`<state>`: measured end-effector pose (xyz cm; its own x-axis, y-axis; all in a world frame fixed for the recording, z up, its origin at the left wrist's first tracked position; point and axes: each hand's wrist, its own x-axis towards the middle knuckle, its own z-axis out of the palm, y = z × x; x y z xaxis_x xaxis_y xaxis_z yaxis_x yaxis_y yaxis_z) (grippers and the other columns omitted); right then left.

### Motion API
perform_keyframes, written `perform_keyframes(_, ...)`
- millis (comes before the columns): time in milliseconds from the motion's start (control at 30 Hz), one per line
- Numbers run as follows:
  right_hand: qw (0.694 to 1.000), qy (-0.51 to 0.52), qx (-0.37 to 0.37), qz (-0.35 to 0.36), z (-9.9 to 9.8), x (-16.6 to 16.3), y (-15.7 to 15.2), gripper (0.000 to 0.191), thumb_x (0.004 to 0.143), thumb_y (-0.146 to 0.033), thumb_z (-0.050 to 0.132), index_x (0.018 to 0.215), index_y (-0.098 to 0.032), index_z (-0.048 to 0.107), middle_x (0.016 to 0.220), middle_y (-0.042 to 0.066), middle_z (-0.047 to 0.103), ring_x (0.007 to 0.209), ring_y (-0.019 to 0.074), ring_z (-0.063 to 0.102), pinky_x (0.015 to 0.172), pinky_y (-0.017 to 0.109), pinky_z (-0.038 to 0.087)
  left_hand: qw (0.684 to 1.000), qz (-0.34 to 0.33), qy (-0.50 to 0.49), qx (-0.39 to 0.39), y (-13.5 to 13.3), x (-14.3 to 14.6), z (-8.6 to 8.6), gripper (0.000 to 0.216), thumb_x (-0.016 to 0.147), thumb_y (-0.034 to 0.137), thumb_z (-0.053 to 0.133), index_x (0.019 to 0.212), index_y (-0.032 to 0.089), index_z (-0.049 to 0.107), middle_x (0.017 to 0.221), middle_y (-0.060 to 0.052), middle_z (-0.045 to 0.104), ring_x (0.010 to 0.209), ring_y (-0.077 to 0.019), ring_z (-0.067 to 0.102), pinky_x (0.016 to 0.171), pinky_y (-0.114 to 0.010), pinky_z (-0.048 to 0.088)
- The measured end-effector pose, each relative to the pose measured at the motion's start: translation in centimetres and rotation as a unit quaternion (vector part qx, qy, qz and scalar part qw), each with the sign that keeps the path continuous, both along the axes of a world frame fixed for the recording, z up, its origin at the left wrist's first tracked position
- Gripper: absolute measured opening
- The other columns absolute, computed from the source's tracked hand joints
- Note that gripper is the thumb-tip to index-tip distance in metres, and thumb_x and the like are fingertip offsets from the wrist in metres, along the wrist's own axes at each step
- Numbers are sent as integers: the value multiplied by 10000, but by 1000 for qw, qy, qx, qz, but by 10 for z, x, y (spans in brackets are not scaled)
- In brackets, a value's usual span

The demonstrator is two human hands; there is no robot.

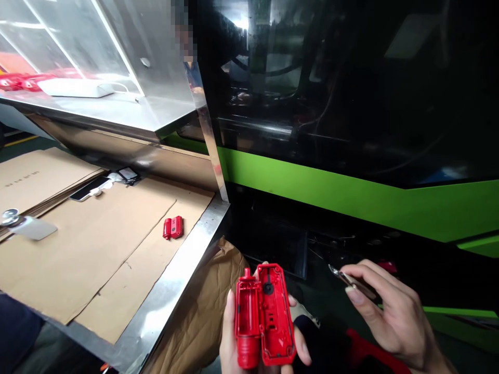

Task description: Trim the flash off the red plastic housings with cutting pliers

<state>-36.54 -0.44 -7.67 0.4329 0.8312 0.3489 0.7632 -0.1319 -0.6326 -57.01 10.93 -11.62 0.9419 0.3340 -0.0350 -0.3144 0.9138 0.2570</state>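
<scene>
A red plastic housing [265, 317] lies in my left hand [228, 335], with its hollow inner side turned up. It has a long trough with a ribbed round end on the left, and a flat eight-sided half with a dark round spot and small slots on the right. My fingers wrap around it from below and both sides. To the right, apart from the housing, my right hand [393, 311] pinches a small hand tool [343, 278] with a pointed metal tip aimed left. Its handle is partly hidden by my fingers, and its exact kind cannot be made out.
A smaller red part [173, 227] lies on the cardboard-covered bench [105, 234], which has a metal edge. Flat cardboard [39, 171], a phone-like dark slab [90, 188] and a white box [76, 88] on the shelf are at left. A black-and-green machine [312, 176] stands ahead.
</scene>
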Motion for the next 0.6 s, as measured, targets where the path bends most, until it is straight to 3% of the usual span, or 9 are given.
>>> perform_keyframes(167,1000,12,-16,-15,-6,-2,-6,210,1010,-412,489,1022,-237,604,904,6,592,755,125,594,685,248,484,1000,-6,-28,6,-1,1,3,970,899,810,123,1276,75,632,854,-214,750,651,-139,732,551,-114,534)
perform_keyframes(367,1000,6,-13,0,-7,-4,-4,212,999,-393,504,1030,-217,618,896,36,607,767,162,605,665,277,502,997,65,-42,-30,-7,2,11,708,928,758,347,1155,187,698,1225,-152,694,642,-179,734,543,-184,549)
perform_keyframes(433,1000,9,-13,10,-7,-5,-3,205,995,-383,512,1022,-211,621,891,40,610,765,164,607,663,279,506,996,77,-40,-28,-9,3,15,670,934,745,347,1201,230,683,1181,-141,705,665,-197,742,547,-191,546)
perform_keyframes(533,1000,0,-14,22,-9,-5,-1,188,990,-365,523,1022,-208,622,898,47,626,777,170,625,671,284,518,993,113,-39,-21,-11,1,16,575,961,713,295,1337,395,590,1188,-86,702,734,-228,752,605,-257,571)
perform_keyframes(600,999,-21,-18,31,-11,-2,-1,182,988,-356,527,1043,-209,620,923,55,645,807,180,649,689,288,539,994,100,-12,28,-8,-6,11,636,926,769,263,1420,440,493,1214,-87,684,756,-236,744,623,-298,569)
